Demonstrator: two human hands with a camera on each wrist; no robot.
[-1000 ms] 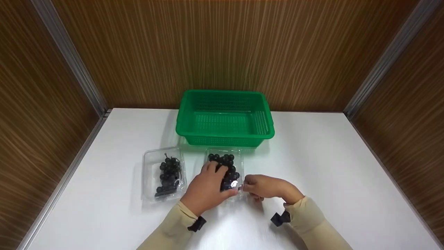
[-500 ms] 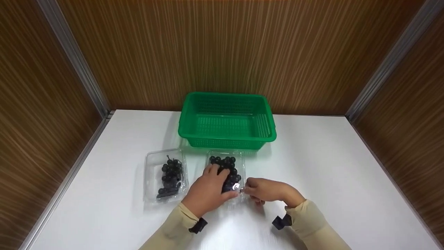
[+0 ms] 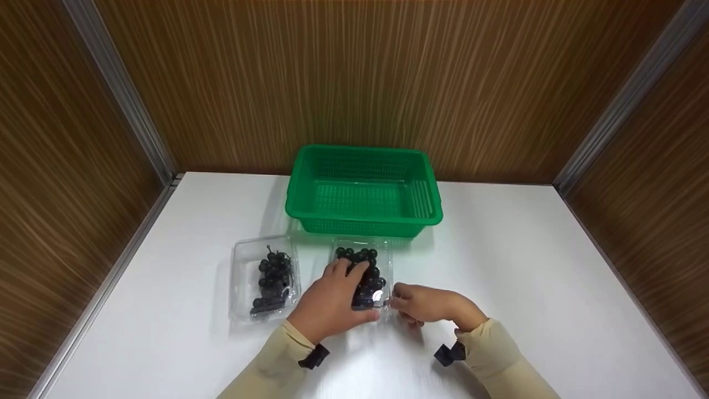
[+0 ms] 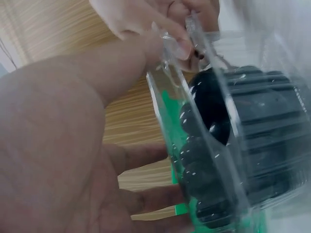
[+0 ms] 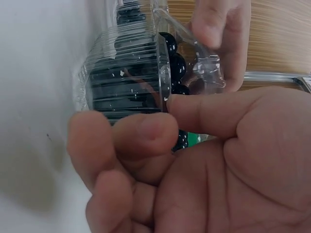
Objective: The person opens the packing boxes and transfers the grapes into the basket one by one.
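**Clamshell of grapes: lid not yet opened**

2 clear boxes of dark grapes are seen on the white table [image 3: 498,266]; the green basket [image 3: 364,190] holds nothing. Progress is judged early: neither box is open, no fruit has been transferred.

The right clamshell [image 3: 363,274] is lying under the left hand [image 3: 331,302], whose fingers are laid flat over the lid, slightly spread. Its near corner tab is pinched by the right hand [image 3: 426,303] between thumb and curled forefinger [image 5: 146,131]. The lid edge appears barely parted beside the fingertips. The box is ribbed, transparent, glossy; the grapes [image 4: 214,107] inside are round, near-black. The left clamshell [image 3: 266,277] lies untouched, beyond the left hand's knuckles.
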